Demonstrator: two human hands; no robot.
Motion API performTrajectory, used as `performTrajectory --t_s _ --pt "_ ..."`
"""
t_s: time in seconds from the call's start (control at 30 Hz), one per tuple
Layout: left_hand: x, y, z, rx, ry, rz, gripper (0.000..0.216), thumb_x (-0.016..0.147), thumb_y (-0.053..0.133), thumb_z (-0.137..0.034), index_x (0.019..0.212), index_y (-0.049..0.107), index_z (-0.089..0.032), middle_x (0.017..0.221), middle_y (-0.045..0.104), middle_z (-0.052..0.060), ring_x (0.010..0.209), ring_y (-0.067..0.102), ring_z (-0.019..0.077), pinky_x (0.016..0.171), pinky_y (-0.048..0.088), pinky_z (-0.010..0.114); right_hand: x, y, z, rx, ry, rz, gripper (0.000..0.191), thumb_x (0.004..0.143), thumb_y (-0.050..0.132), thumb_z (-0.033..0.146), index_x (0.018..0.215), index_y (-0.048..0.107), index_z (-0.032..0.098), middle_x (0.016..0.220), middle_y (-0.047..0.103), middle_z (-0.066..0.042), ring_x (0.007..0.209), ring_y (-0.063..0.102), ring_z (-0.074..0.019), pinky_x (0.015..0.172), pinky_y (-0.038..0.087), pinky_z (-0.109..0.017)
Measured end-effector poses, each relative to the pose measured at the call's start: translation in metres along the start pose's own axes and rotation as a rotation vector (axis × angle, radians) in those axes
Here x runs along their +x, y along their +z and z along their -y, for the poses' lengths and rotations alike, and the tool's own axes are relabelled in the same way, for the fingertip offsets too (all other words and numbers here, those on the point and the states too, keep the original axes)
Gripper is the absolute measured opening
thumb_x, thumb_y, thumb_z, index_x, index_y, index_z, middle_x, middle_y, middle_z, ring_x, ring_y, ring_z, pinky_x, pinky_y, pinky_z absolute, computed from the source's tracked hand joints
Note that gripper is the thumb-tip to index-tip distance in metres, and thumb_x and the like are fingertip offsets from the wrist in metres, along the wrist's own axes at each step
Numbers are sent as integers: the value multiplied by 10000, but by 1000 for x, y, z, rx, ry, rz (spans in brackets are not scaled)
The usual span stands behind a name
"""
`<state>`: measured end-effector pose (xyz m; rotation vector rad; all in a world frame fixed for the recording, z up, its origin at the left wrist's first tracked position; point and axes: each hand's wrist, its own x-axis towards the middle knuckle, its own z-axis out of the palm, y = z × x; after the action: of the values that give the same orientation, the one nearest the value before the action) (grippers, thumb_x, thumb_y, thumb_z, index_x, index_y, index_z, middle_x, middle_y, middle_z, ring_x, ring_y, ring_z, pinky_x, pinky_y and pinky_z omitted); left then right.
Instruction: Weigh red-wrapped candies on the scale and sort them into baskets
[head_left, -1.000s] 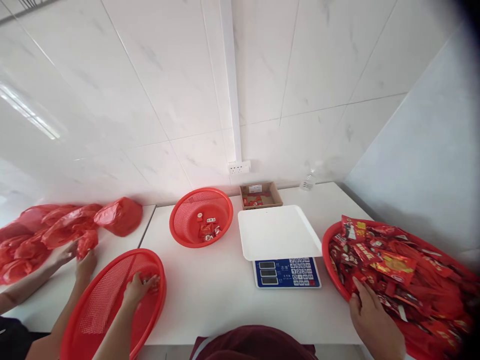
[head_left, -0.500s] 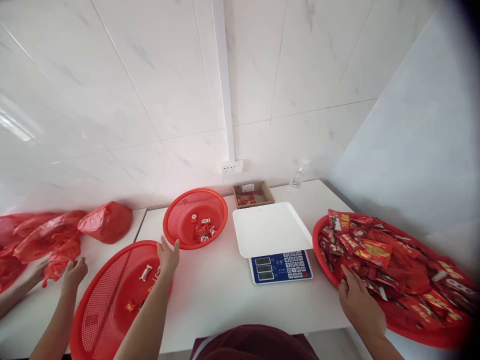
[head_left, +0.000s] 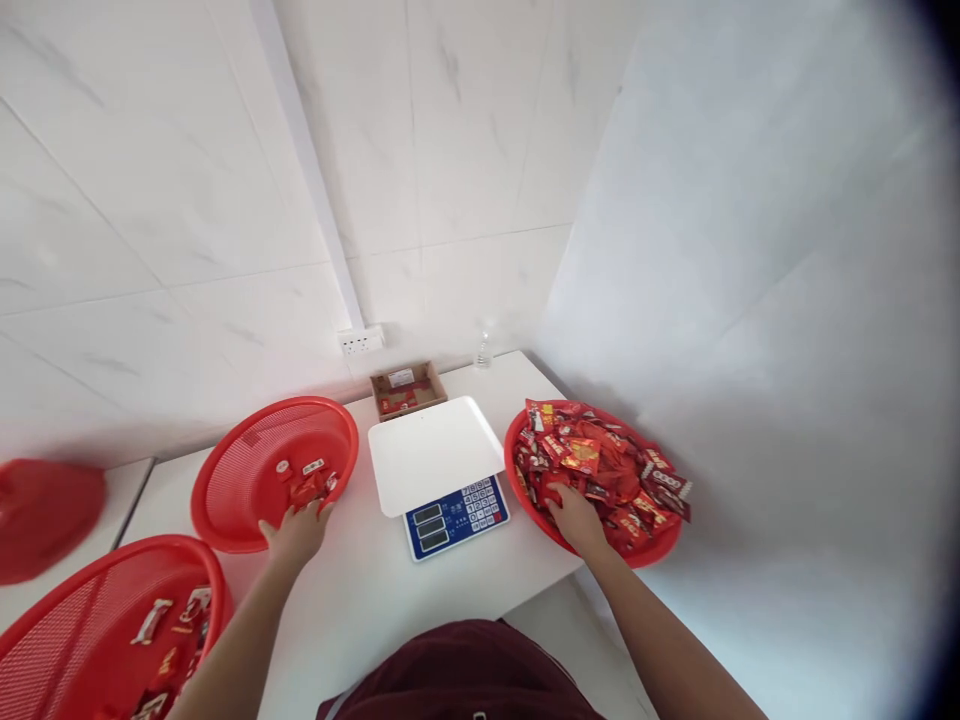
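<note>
My left hand (head_left: 298, 535) is at the near rim of a red mesh basket (head_left: 217, 500), open with its fingers spread. A few small wrapped sweets (head_left: 307, 487) lie in that basket. My right hand (head_left: 576, 520) reaches over the near rim of a full red basket (head_left: 525, 505) on the right. Its fingers are stretched out and touch the heap of red snack packets (head_left: 581, 455); no packet is visibly gripped. Between my hands stands a weighing scale (head_left: 457, 515) with a bare white pan (head_left: 435, 455) and a blue keypad.
Another red basket (head_left: 217, 580) with several wrapped sweets is at the lower left. A red plastic bag (head_left: 49, 510) lies beyond it. Behind the scale are a small cardboard box (head_left: 409, 390) and a clear plastic bottle (head_left: 484, 350). Walls border the table behind and right.
The view has swung right, and the co-worker's hands have left it. My left hand has moved from above the near-left basket to the smaller basket's rim. My right hand stays at the packets.
</note>
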<state>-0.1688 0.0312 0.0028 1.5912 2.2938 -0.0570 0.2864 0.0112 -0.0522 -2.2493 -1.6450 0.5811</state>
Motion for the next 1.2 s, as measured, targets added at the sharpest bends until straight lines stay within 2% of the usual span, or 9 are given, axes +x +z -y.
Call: performTrajectory --t_s 0.13,0.23,0.33,0.47,0.53,0.7,0.87,1.03,1.2 --pt "-13 -4 12 34 -78 -84 425 858 367 -387 1200 551 -213 1261 555 126 1286 333 368 1016 197 626 11 -26 -18 212 77 -64 252 761 409 214 912 609 196 963 667 -55 899 600 -195 821 429 -305" --pt "-26 5 6 38 -30 -209 462 864 355 -391 1260 498 -199 1344 479 136 1328 263 348 1027 200 607 17 -42 -31 266 48 -77 233 726 405 190 871 586 210 893 661 -28 847 595 -184 776 428 -284" --pt "-41 24 -20 25 77 -274 439 875 347 -369 1240 511 -187 1341 481 139 1331 264 333 1025 181 624 29 -46 -31 178 -37 103 242 717 420 172 886 584 229 852 652 -7 813 589 -169 763 413 -271" --pt "-66 53 -71 -44 294 -266 393 874 382 -351 1199 541 -199 1332 496 116 1338 262 309 1043 197 588 44 -32 -5 -14 -162 311 402 752 521 339 1136 540 222 1147 572 -86 1004 551 -213 815 402 -291" --pt "-80 64 -95 -90 395 -242 381 872 399 -354 1197 541 -215 1329 501 106 1339 268 300 1045 203 583 46 -21 15 -160 -127 306 552 766 528 419 1269 438 212 1236 492 -147 1033 538 -256 793 414 -328" --pt "-103 73 -130 -159 539 -143 343 851 450 -316 1176 550 -269 1310 525 65 1333 292 282 1044 232 577 39 -5 39 -363 -74 197 400 881 336 286 1251 454 193 1194 491 -173 956 562 -245 748 410 -337" --pt "-100 58 -124 -217 530 1 365 835 451 -323 1179 552 -252 1326 510 49 1342 273 275 1076 219 540 44 -5 13 -137 -132 134 307 867 347 291 1012 600 197 1070 581 -100 875 574 -189 719 399 -278" --pt "-91 37 -113 -333 474 100 360 823 450 -358 1144 570 -246 1283 547 46 1307 350 237 1064 315 423 52 -21 -18 158 -58 13 236 817 404 330 785 596 196 774 633 -52 742 570 -196 676 406 -291" --pt "-87 28 -115 -415 484 189 355 816 451 -362 1125 577 -243 1209 600 34 1158 515 198 993 399 341 45 -39 4 478 7 -74 237 764 475 397 727 576 187 733 643 -48 719 584 -207 672 431 -312"
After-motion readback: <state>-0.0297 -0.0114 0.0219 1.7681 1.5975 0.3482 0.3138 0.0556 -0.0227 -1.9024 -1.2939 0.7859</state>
